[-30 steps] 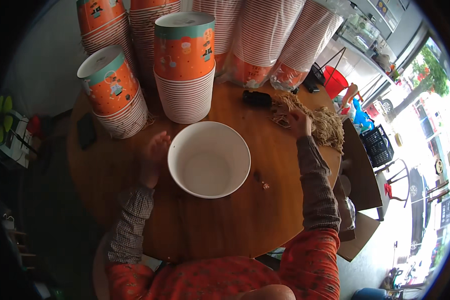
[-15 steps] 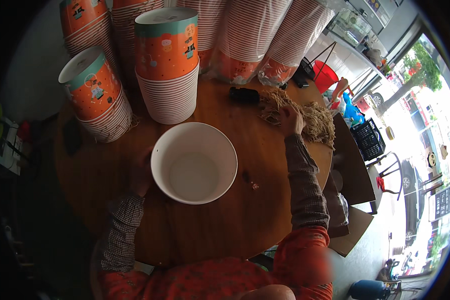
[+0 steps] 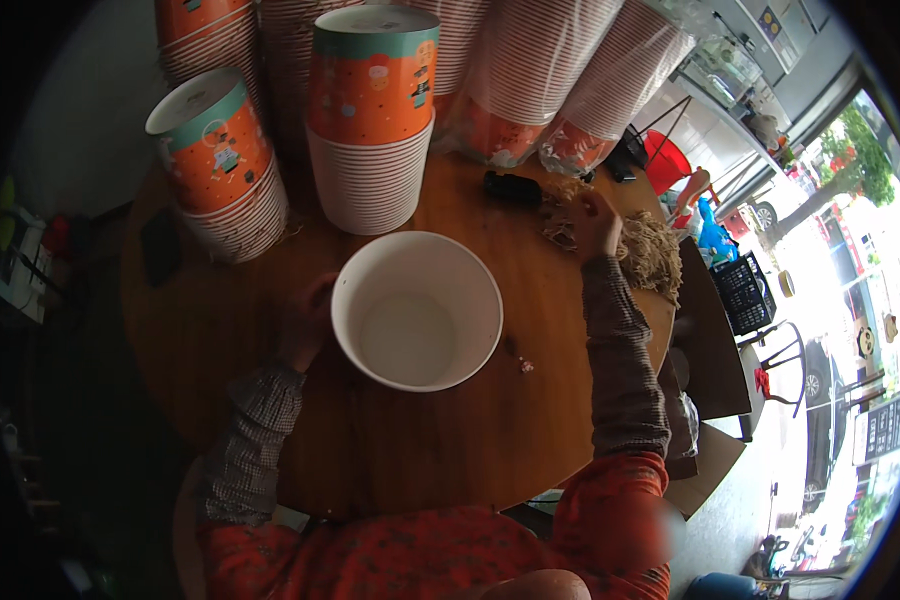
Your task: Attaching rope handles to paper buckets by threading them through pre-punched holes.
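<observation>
A round white paper bucket [image 3: 417, 345] stands on the table in front of me, its mouth tipped toward me and its inside bare. Small holes show near its rim. My left hand [image 3: 312, 315], in shadow, grips the bucket's left wall; some of its fingers are hidden. Farther right, my right hand [image 3: 600, 225] is at a pile of beige twisted cords [image 3: 652, 258], its fingers pinched on strands there. Just left of that pile lies a black object [image 3: 513, 189], its kind unclear.
Nested stacks of orange and green paper buckets [image 3: 372, 90] line the far side, one shorter stack [image 3: 220, 160] at left. Plastic-wrapped stacks [image 3: 540, 80] stand behind. Pinkish scraps [image 3: 526, 366] lie on the wooden table [image 3: 420, 450]. Cardboard boxes [image 3: 715, 340] sit beyond its right edge.
The whole view has shifted, so the table and stacks appear farther right and slightly higher. My right hand has lifted a little within the cord pile. My left hand stays at the bucket.
</observation>
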### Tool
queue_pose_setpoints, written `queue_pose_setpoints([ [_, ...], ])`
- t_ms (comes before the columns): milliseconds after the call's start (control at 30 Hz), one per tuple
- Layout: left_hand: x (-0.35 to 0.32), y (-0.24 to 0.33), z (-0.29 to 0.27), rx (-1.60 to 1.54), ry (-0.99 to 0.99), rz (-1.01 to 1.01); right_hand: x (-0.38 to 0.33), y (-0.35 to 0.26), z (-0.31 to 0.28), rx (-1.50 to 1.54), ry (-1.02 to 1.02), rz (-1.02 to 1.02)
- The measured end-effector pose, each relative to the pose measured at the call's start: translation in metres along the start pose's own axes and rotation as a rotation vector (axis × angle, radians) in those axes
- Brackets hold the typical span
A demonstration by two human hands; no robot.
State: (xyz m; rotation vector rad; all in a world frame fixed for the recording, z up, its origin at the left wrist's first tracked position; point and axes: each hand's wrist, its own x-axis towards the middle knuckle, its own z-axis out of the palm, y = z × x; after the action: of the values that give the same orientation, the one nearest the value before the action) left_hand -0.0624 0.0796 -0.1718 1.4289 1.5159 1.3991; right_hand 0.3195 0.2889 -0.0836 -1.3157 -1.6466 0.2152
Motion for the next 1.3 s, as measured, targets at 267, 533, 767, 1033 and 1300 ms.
queue_pose_setpoints([
  [267,0.0,-0.001,0.001,-0.129,-0.017,-0.006,-0.042,-0.202,-0.037,0.681,-0.348,-0.188],
  [533,-0.017,0.062,-0.003,-0.426,0.162,0.17,-0.128,-0.256,-0.11,0.581,-0.46,-0.123],
  [767,-0.099,0.142,0.002,-0.302,0.013,0.542,-0.186,-0.224,-0.107,0.745,-0.685,0.218],
  [1033,-0.123,0.161,0.036,-0.153,-0.28,0.367,-0.219,-0.213,-0.099,0.625,-0.795,0.134],
  [1300,-0.126,0.17,0.061,0.075,-0.218,0.459,-0.22,-0.191,-0.105,0.704,-0.768,0.168],
])
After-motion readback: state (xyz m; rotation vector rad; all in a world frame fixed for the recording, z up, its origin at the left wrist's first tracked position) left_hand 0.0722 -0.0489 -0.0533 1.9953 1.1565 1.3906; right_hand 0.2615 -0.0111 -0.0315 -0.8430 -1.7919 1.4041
